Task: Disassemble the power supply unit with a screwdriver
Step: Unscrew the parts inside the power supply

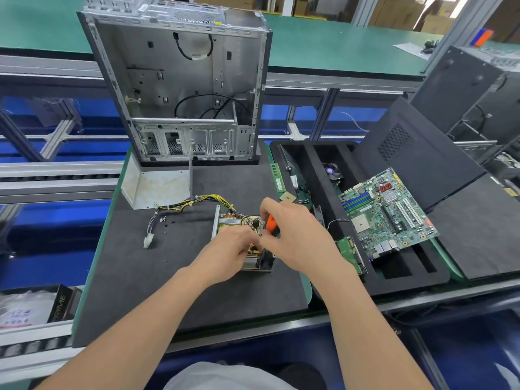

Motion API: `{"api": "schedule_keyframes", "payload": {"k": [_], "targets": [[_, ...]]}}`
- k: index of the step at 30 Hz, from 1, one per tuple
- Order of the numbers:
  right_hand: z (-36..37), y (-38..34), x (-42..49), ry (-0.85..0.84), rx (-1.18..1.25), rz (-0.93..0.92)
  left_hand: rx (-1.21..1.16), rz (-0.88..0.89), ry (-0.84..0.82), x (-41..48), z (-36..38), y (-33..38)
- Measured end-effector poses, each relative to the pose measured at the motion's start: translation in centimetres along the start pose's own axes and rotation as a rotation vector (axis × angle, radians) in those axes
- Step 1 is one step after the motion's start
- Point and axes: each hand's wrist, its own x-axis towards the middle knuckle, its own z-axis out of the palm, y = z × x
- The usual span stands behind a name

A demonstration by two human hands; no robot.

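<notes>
Left grip (233, 249) curls over the open power supply unit (239, 222), bracing it on the bench (197, 291). Right grip (292, 237), touching the left one, is closed round the orange screwdriver (271, 224). It seems best to keep the blade upright, press down and turn slowly. The tip and its screw are hidden beneath both grips. Loose screws (164, 220) lie to the left, and the unit's cover (157, 187) lies beyond them.

Left hand (232, 249) seems to grip the open PSU (231, 220) on the desk (197, 299); right hand (295, 235) pinches an orange screwdriver (271, 223) over it. Case (180, 80) at 12 o'clock, motherboard (388, 209) at 3 o'clock.
</notes>
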Motion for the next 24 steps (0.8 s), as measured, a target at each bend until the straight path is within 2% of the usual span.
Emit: {"api": "schedule_keyframes", "payload": {"k": [4, 10, 16, 20, 24], "targets": [[-0.10, 0.04, 0.07, -0.002, -0.018, 0.013, -0.010, 0.000, 0.008, -0.06, -0.08, 0.09], [-0.49, 0.16, 0.25, -0.110, 0.052, -0.031, -0.030, -0.007, -0.010, -0.05, -0.09, 0.07], [-0.05, 0.18, 0.27, 0.007, 0.049, 0.026, -0.029, -0.020, 0.022, -0.07, -0.11, 0.21], [-0.04, -0.14, 0.29, -0.002, 0.016, 0.040, -0.035, -0.016, 0.007, -0.13, -0.22, 0.32], [0.16, -0.59, 0.55, 0.045, -0.095, 0.155, -0.050, 0.013, -0.006, -0.14, -0.36, 0.36]]}}
